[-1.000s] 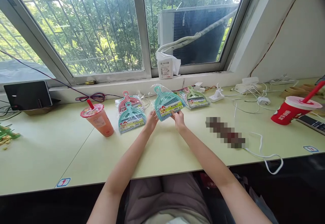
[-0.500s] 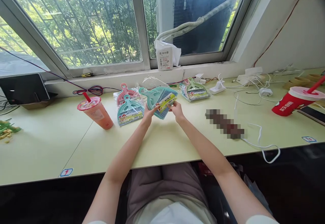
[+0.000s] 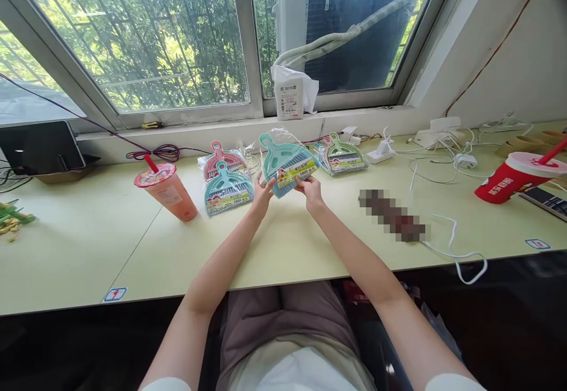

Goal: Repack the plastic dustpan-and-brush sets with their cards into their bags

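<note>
Between my two hands, above the table, is a mint-green dustpan and brush set (image 3: 283, 157) in a clear plastic bag with a yellow label. My left hand (image 3: 264, 195) grips its lower left edge, and my right hand (image 3: 310, 192) pinches its lower right corner. The handle points up and to the left. Just left of my left hand lies a teal dustpan set (image 3: 228, 187), overlapping a pink dustpan set (image 3: 224, 157) behind it. Behind and to the right of my right hand rests a green dustpan set (image 3: 341, 155), with a pinkish one partly hidden under it.
An orange drink cup (image 3: 170, 193) stands at the left, and a red cup (image 3: 516, 178) at the far right. A pixelated object (image 3: 392, 215) with a white cable (image 3: 454, 252) lies right of my hands. A power strip (image 3: 380, 152) and a small box (image 3: 289, 98) are at the back.
The held dustpan set has turned clockwise, its handle now pointing more upward and its label facing me more squarely. Both hands still hold it; the other sets have stayed put.
</note>
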A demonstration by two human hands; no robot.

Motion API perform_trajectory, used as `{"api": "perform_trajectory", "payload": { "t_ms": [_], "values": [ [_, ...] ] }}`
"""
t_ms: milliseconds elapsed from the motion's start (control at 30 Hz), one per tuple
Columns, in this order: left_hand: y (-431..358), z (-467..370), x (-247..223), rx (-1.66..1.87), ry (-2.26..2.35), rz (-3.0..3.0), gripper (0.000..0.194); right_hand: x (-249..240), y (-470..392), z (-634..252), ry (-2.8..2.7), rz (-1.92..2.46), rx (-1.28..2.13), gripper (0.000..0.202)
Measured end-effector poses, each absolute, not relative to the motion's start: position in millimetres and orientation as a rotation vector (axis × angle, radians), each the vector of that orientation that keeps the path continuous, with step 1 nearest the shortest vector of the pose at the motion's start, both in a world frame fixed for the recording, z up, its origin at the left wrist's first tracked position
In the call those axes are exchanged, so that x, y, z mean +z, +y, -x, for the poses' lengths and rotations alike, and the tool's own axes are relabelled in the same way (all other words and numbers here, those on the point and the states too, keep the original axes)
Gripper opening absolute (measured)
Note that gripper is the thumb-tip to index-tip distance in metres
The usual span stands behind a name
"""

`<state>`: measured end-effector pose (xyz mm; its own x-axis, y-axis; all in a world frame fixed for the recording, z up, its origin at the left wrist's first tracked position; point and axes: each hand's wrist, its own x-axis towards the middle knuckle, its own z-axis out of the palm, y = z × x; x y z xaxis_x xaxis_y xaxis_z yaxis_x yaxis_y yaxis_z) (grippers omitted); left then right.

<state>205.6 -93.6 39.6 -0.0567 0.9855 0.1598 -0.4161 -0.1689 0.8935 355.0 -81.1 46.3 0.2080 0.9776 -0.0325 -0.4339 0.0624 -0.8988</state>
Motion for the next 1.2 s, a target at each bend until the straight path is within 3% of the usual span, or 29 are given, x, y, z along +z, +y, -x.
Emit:
{"api": "perform_trajectory", "payload": {
  "t_ms": [267,400,633,833,1033,1200],
  "values": [
    [-93.2,-209.6,32.8,1.727,0.958,-1.150,0.090,46.1,-85.0,-347.6,-0.818,0.925,1.243,0.011],
    [-96.7,-215.3,31.7,1.713,0.959,-1.269,0.088,48.1,-78.1,-352.6,-0.642,0.786,1.355,0.024],
    [-102.3,-221.0,34.0,1.707,0.925,-1.422,0.090,49.9,-68.9,-363.4,-0.503,0.628,1.369,0.020],
    [-109.1,-232.8,28.9,1.592,0.886,-1.428,0.106,42.5,-67.0,-363.9,-0.454,0.693,1.261,0.024],
    [-118.6,-238.0,30.5,0.946,0.754,-1.327,0.070,43.4,-65.5,-374.4,-0.456,0.746,1.103,0.026],
    [-106.4,-225.9,31.1,1.260,0.889,-1.158,0.057,44.4,-68.5,-368.2,-0.469,0.772,1.126,0.025]
  ]
}}
